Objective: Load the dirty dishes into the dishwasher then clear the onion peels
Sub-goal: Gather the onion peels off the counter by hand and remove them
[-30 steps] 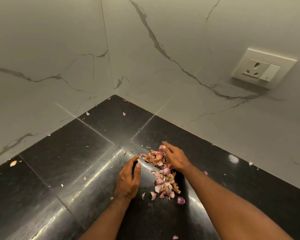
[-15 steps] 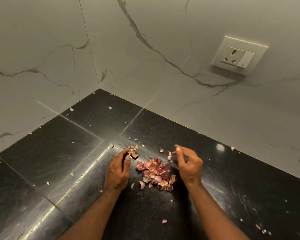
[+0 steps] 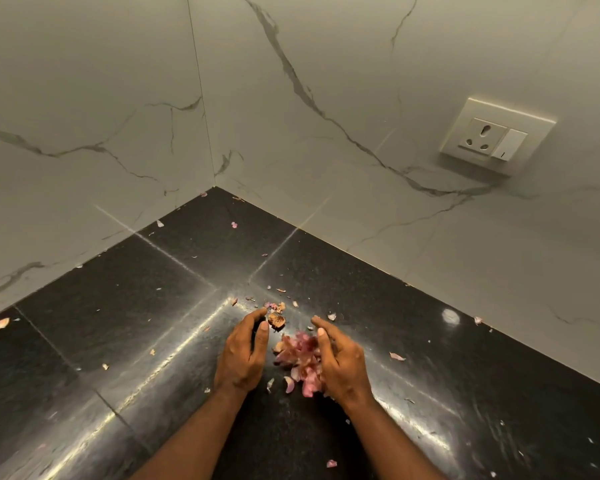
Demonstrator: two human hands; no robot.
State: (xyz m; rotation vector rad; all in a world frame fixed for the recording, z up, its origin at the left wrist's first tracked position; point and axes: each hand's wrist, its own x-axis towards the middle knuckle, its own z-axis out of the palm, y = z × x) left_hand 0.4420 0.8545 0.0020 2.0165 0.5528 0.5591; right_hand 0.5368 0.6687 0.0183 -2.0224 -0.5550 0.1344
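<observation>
On the black counter (image 3: 430,341), both open hands cup the onion peels (image 3: 300,355).

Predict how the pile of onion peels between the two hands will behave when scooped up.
The onion peels look thin and papery, so probably very light and floppy. Loose flakes already dot the black counter, so some will likely slip out between the fingers.

Two hands, one pile of onion peels (image 3: 300,362), many scattered peel scraps, one wall socket (image 3: 496,136), two marble walls, one black counter (image 3: 118,327).
</observation>
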